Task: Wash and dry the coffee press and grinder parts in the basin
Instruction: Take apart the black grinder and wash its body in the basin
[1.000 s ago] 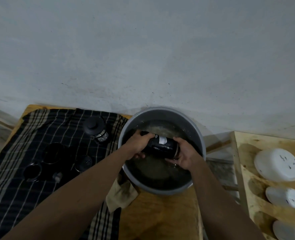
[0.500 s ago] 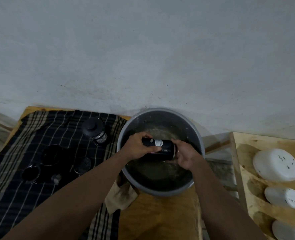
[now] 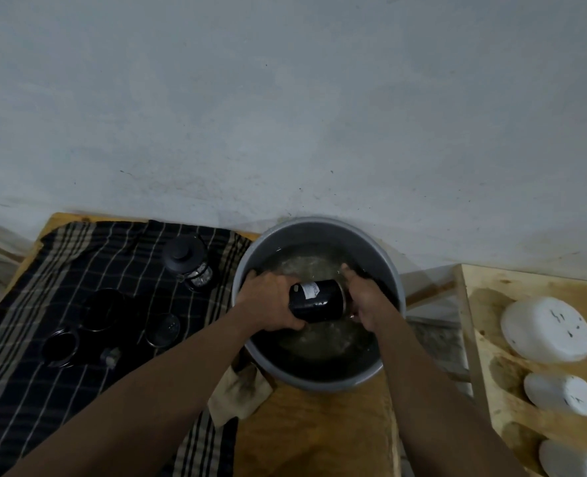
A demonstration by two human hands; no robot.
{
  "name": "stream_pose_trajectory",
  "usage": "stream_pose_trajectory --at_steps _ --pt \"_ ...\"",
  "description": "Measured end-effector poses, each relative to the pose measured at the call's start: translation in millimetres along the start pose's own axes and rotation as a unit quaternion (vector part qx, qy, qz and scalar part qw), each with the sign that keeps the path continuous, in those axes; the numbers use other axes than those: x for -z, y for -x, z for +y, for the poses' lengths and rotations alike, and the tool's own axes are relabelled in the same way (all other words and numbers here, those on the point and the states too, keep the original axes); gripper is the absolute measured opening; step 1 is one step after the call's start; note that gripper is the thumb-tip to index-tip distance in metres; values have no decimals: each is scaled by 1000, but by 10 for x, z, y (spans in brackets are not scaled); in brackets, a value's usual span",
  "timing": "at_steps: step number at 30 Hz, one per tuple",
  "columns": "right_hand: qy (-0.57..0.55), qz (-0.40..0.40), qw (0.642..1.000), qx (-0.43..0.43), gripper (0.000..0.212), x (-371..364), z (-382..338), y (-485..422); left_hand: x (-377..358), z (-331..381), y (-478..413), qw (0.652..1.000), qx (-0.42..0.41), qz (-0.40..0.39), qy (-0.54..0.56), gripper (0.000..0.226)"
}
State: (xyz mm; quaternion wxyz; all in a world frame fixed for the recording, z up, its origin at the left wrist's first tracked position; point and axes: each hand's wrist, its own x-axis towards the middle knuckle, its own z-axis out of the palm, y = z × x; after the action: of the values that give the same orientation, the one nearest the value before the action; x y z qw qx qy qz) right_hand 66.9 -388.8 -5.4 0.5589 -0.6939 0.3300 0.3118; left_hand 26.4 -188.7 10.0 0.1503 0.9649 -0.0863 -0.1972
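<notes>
A grey round basin [image 3: 393, 273] holds soapy water. Over it I hold a black cylindrical grinder body [image 3: 316, 300] with a white label, lying on its side. My left hand [image 3: 268, 301] grips its left end, fingers wrapped under it. My right hand [image 3: 366, 299] covers its right end, where a metal rim shows; its fingertips are hidden. On the checked black cloth [image 3: 44, 373] to the left stand the coffee press [image 3: 188, 263], two dark cups [image 3: 102, 308] [image 3: 59, 346], a round filter disc [image 3: 162, 329] and a small metal piece [image 3: 110, 355].
A beige rag [image 3: 238, 390] lies at the basin's front left on the wooden table [image 3: 312, 435]. A second wooden surface [image 3: 491, 339] at the right carries three white upturned bowls [image 3: 546, 329]. A grey wall rises right behind the basin.
The grinder body has been turned in my hands, its label now on top. My left hand has shifted further round its left end, and my right hand's thumb has lifted.
</notes>
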Motion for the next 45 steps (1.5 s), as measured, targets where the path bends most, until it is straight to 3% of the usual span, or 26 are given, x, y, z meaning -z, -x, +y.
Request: stream_pose_trajectory --at_steps 6,9,11,13,15,18,21,25,30,37,41,45 --pt "-52 -89 993 -52 46 -37 130 55 11 -37 40 999 -17 -13 -38 90" --pt "-24 1 1000 12 35 36 112 53 0 -55 40 999 -21 -3 -28 90" --pt "-8 26 999 44 44 105 81 37 2 -76 35 1000 -20 8 -12 92" --pt "-25 -21 999 17 70 124 92 13 2 -74 27 1000 -28 7 -7 94" --pt "-40 -75 996 -10 81 118 128 9 4 -44 36 999 -39 1 -9 93" --pt "-48 -112 992 -20 71 86 130 23 20 -24 47 999 -42 -2 -20 93" --pt "-52 -82 995 -1 55 85 95 32 22 -49 47 999 -38 -4 -15 93" --pt "-34 -22 999 11 65 166 82 -11 -3 -75 43 999 -36 2 -2 92" --pt "-49 -139 989 -26 68 77 98 53 -15 -63 32 999 -38 -12 -35 91" --pt "-27 -11 1000 -4 71 125 83 -30 2 -77 45 1000 -29 1 8 92" --pt "-43 -100 993 -44 60 64 112 52 14 -74 41 999 -39 -18 -28 88" --pt "-20 -53 998 -32 43 2 92 140 46 -23 63 999 -26 -28 -7 85"
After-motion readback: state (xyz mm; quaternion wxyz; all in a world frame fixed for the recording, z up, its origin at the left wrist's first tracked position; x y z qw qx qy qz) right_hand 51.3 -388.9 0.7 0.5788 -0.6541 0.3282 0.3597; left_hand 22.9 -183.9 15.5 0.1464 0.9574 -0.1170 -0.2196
